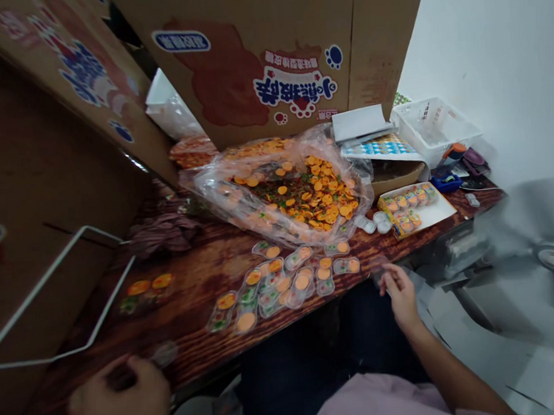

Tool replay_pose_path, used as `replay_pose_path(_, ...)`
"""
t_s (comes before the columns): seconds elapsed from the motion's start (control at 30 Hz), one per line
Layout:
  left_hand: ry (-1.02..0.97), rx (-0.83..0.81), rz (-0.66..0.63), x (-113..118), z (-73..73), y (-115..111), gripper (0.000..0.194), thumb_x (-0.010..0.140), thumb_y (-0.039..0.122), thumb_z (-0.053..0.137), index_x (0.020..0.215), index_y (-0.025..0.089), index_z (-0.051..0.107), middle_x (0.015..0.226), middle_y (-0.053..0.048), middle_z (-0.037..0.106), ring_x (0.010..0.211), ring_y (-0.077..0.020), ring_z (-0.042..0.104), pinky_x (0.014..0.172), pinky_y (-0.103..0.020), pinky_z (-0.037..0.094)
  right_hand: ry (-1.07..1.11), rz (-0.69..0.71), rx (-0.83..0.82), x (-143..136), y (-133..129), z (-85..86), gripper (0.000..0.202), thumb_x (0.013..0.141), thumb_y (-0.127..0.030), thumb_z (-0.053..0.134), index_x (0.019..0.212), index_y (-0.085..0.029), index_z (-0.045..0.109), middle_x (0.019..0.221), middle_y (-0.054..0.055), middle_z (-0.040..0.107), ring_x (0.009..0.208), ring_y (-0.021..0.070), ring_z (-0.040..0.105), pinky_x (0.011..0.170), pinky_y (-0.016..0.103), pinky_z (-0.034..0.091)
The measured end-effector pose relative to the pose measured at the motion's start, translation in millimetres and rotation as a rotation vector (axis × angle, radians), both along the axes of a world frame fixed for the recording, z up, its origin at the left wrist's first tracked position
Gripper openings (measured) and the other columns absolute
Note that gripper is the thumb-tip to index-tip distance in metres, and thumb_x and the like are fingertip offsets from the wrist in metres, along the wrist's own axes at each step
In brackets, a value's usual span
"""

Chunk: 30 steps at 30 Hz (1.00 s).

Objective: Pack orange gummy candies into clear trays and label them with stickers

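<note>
a pale wall (pixel 497 50) rises beyond a dark, reddish-brown wood-grained table (pixel 189 300).

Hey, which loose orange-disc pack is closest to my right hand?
The cluster's rightmost pack; the other loose ones lie farther from your right hand.

Over by the edge of the table (pixel 189 310), the right hand (pixel 401 292) pinches a see-through piece (pixel 380 268). The blurred left hand (pixel 122 401) is beside a clear disc (pixel 166 353); between them, small packs (pixel 303 281) lie before an open bag (pixel 213 181).
</note>
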<state>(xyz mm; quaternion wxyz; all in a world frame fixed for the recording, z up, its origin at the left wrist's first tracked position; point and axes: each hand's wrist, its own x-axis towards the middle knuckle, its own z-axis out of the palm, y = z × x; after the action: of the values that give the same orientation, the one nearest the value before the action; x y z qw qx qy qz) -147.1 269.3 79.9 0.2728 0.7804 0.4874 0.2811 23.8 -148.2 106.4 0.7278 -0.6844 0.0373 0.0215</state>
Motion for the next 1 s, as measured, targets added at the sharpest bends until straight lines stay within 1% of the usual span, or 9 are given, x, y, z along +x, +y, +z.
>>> replay_pose_path(0.13,0.164,0.221,0.100,-2,-6.0,4,0.030,0.078,0.046,0.057,0.105,0.035,0.068,0.131,0.000,0.072,0.130,-0.0404,0.060,0.108,-0.069,0.043,-0.044,-0.131,-0.055,25,-34,7.2,0.042,0.085,-0.050,0.074,0.110,-0.017,0.071,0.066,-0.003,0.061,0.058,0.0120,0.053,0.057,0.026,0.043)
replay_pose_path(0.27,0.131,0.297,0.082,14,-1.5,25,0.036,0.090,0.048,0.046,0.101,0.020,0.066,0.108,-0.012,0.075,0.109,-0.0333,0.069,0.099,-0.054,0.054,-0.058,-0.200,-0.144,28,-53,0.8,0.051,0.081,-0.053,0.075,0.116,-0.015,0.073,0.067,-0.002,0.061,0.057,0.0126,0.052,0.057,0.027,0.043)
replay_pose_path(0.3,0.148,0.292,0.025,21,-0.4,33,0.043,0.094,0.048,0.042,0.107,0.016,0.067,0.111,-0.016,0.074,0.110,-0.0326,0.068,0.100,-0.051,0.053,-0.080,-0.211,-0.200,29,-56,-2.6,0.053,0.081,-0.054,0.076,0.117,-0.015,0.074,0.068,-0.001,0.062,0.057,0.0132,0.052,0.058,0.028,0.044)
replay_pose_path(0.37,0.209,0.315,-0.048,40,-0.5,51,0.052,0.094,0.054,0.046,0.120,0.013,0.066,0.125,-0.018,0.070,0.122,-0.0317,0.063,0.107,-0.048,0.049,-0.143,-0.240,-0.316,37,-60,-8.9,0.056,0.083,-0.055,0.074,0.122,-0.014,0.074,0.071,0.001,0.064,0.059,0.0139,0.054,0.061,0.030,0.045)
replay_pose_path(0.47,0.444,0.310,-0.161,68,-6.0,74,0.075,0.093,0.063,0.050,0.146,0.010,0.053,0.162,-0.025,0.041,0.152,-0.0420,0.031,0.120,-0.067,0.026,-0.248,-0.299,-0.391,52,-61,-9.9,0.061,0.086,-0.058,0.071,0.128,-0.013,0.073,0.077,0.005,0.067,0.060,0.0146,0.054,0.062,0.032,0.045)
replay_pose_path(0.57,0.571,0.236,-0.231,87,-12.5,84,0.079,0.098,0.062,0.041,0.155,0.007,0.043,0.169,-0.022,0.029,0.160,-0.0405,0.012,0.122,-0.073,0.011,-0.301,-0.326,-0.375,63,-59,-1.4,0.064,0.085,-0.059,0.071,0.130,-0.014,0.073,0.077,0.005,0.068,0.059,0.0147,0.054,0.061,0.032,0.046)
replay_pose_path(0.67,0.569,0.236,-0.258,93,-16.1,82,0.072,0.102,0.052,0.035,0.156,0.006,0.042,0.168,-0.022,0.031,0.161,-0.0391,0.007,0.123,-0.072,0.006,-0.319,-0.334,-0.353,67,-55,5.3,0.064,0.084,-0.060,0.073,0.130,-0.014,0.074,0.078,0.005,0.068,0.058,0.0140,0.054,0.060,0.031,0.046)
replay_pose_path(0.83,0.467,0.348,-0.387,84,-16.5,59,0.053,0.101,0.041,0.042,0.148,0.021,0.057,0.172,-0.015,0.024,0.160,-0.0375,0.011,0.123,-0.069,0.005,-0.287,-0.272,-0.396,61,-44,1.9,0.062,0.086,-0.060,0.070,0.126,-0.013,0.075,0.081,0.007,0.070,0.058,0.0139,0.054,0.059,0.030,0.047)
replay_pose_path(1.0,0.441,0.306,-0.489,69,-14.3,40,0.045,0.100,0.036,0.048,0.142,0.029,0.063,0.170,-0.011,0.030,0.155,-0.0390,0.023,0.121,-0.066,0.020,-0.297,-0.037,-0.435,48,-9,5.0,0.052,0.090,-0.056,0.065,0.122,-0.016,0.076,0.081,0.005,0.067,0.066,0.0161,0.056,0.069,0.033,0.051)
